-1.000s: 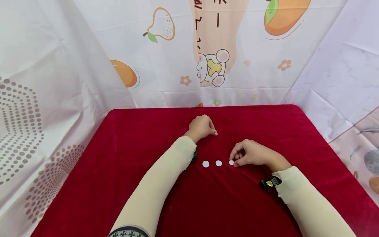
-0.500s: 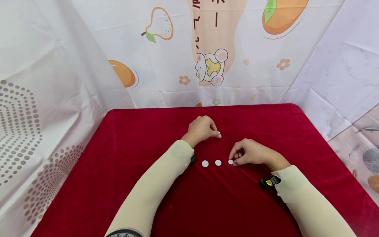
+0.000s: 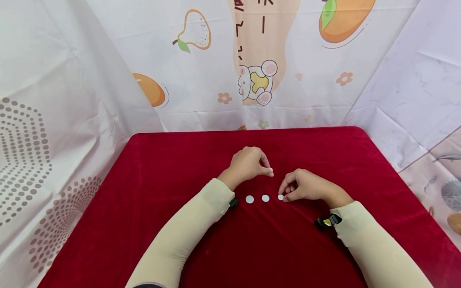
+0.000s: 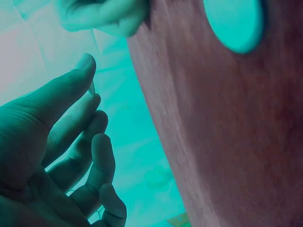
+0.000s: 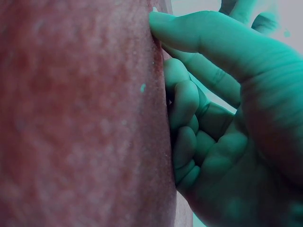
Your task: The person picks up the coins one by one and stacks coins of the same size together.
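Observation:
Two small round white discs, the left disc [image 3: 249,199] and the middle disc [image 3: 265,198], lie flat on the red cloth in a row with a third. My right hand [image 3: 305,185] rests low over that right-end disc [image 3: 280,197], pinching its edge between thumb and forefinger, other fingers curled in. Above the row, my left hand [image 3: 248,164] is raised off the cloth. Its thumb and forefinger pinch a thin disc [image 4: 92,88], seen nearly edge-on in the left wrist view. The remaining left fingers are loosely bent.
A red velvet cloth [image 3: 173,168] covers the table. White printed curtains [image 3: 201,80] hang behind its far edge and at both sides. Dark wrist cameras, such as the right one [image 3: 325,222], sit under both wrists near the cloth.
My left hand has moved right and toward me, closer to the row and the right hand, still pinching the thin disc. My right hand and the discs on the cloth have stayed put.

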### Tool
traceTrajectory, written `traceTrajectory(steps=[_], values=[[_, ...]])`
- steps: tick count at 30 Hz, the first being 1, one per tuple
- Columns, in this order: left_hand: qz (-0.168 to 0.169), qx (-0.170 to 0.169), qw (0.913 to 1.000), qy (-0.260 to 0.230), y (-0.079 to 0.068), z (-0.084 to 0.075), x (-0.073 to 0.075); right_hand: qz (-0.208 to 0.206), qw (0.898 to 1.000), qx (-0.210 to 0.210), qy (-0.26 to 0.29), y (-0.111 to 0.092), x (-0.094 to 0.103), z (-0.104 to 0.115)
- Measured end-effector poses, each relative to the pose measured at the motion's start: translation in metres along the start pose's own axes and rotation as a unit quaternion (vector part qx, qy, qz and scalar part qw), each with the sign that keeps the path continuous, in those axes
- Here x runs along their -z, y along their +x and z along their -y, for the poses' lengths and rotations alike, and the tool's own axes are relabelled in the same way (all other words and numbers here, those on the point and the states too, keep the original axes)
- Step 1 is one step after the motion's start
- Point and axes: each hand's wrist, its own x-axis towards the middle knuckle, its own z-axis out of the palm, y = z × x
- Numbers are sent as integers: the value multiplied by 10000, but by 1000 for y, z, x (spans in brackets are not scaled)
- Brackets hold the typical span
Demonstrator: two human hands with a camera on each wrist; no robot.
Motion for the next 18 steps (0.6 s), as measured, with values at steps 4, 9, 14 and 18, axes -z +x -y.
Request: traceTrajectory(steps=[4,9,14,18], values=[[6,-89,9999,-65,-8,-5,-1,-13,10000,34,-32,0,1,1],[90,-171,9998,-37,-18,-12,-3,-2,10000,31,10,0,0,0],[204,-264,9994,14,-26,-19,-5,-18,10000,42,48,0,0,1],[248,-383,9989,107,-31,-23,-8,-51,9999,61,102,-1,0,2]])
